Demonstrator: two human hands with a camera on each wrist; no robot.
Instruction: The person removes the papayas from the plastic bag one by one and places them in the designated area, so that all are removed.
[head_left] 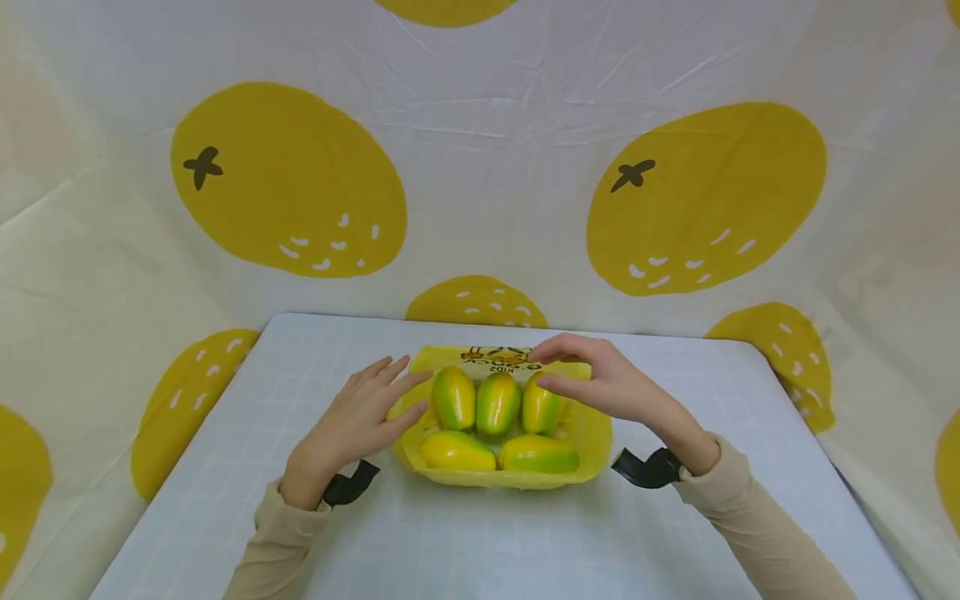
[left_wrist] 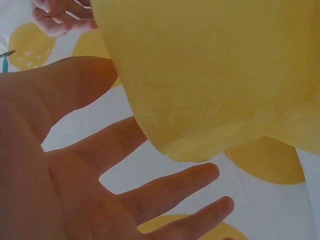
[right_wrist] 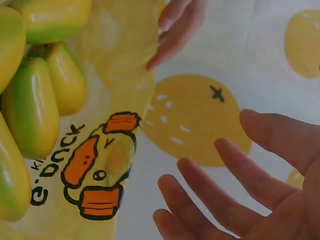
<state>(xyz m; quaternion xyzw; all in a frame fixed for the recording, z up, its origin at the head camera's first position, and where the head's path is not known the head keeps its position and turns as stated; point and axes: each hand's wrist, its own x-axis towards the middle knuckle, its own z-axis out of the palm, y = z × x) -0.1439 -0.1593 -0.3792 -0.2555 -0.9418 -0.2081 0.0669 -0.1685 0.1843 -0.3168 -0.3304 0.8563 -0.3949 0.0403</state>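
Several yellow-green mangoes (head_left: pixel 497 404) lie in a yellow plastic bag (head_left: pixel 597 446) whose sides spread like a shallow tray. Three stand side by side at the back, with others lying across the front. At the bag's left edge is my left hand (head_left: pixel 358 419), fingers spread and holding nothing; its thumb and forefinger overlap the yellow plastic (left_wrist: pixel 210 75) in the left wrist view. My right hand (head_left: pixel 611 379) hovers by the back right corner, fingers loosely bent and empty. The right wrist view has the duck print (right_wrist: pixel 102 165) on the bag beside those fingers.
A white table (head_left: pixel 495 542) carries the bag near its far side. Behind it hangs a white cloth (head_left: pixel 495 167) printed with big yellow fruits. Black bands (head_left: pixel 351 485) sit at both wrists, below beige sleeves (head_left: pixel 281 533).
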